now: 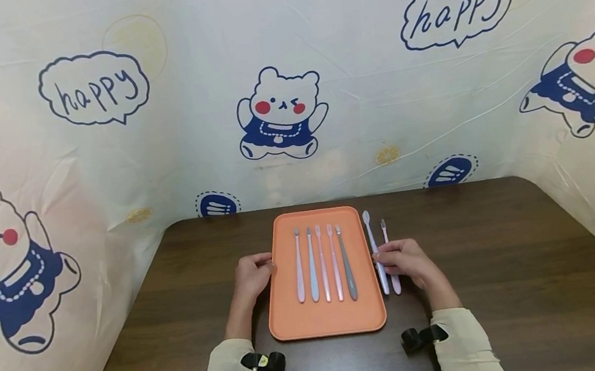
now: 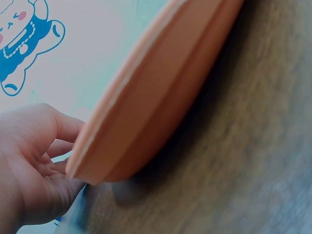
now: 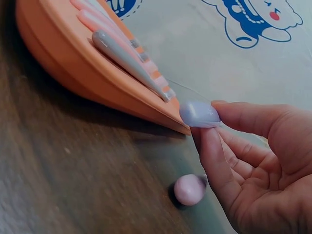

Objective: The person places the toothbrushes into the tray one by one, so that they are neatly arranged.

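Observation:
An orange tray (image 1: 328, 320) lies lengthwise in the head view, holding several toothbrushes side by side: pinkish, light blue and a grey toothbrush (image 1: 348, 271) at the right end. My left hand (image 1: 251, 275) grips the tray's left rim, fingers and thumb at the edge in the left wrist view. Beside the right rim, my right hand (image 1: 408, 260) pinches a pale lavender-blue toothbrush (image 3: 199, 114) between thumb and fingertips, its bristle head pointing away. A pink toothbrush (image 1: 396, 284) lies on the table just right of it, partly hidden under the hand.
The tray rests on a dark wooden table (image 1: 529, 281). Behind the table hangs a pale curtain (image 1: 371, 110) printed with cartoon bears and speech bubbles. A black strapped camera sits on each wrist, over light sleeves (image 1: 464, 338).

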A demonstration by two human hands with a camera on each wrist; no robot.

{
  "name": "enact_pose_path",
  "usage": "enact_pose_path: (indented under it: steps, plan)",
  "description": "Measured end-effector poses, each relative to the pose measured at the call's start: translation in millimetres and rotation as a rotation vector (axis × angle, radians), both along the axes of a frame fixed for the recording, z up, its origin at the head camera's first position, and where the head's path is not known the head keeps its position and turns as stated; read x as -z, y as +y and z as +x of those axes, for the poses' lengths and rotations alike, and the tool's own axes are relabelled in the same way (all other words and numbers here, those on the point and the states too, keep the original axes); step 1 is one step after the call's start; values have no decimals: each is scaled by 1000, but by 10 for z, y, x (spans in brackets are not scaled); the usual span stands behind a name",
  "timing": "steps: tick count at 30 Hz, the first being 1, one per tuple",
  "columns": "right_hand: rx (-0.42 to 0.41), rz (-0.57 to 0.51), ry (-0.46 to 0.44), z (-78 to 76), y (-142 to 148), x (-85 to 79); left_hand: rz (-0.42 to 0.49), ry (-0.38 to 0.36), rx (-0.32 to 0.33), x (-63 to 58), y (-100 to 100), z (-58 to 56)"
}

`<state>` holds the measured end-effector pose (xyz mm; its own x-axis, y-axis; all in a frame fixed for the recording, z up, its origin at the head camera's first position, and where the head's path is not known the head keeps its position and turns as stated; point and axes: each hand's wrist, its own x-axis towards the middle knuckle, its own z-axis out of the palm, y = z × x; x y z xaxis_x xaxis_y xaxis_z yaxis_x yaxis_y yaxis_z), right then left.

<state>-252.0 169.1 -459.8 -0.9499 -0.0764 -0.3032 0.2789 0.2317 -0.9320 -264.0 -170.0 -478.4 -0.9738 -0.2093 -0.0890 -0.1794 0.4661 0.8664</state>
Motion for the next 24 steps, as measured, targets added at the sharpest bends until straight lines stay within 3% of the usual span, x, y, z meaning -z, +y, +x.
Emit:
enact_pose_path:
  steps: [14, 24]
  plan:
    - [22, 33, -7, -34, -75, 20, -3, 6, 5, -19, -4, 9]
    - [20, -22, 28, -31, -116, 52, -7, 6, 8, -13, 1, 10]
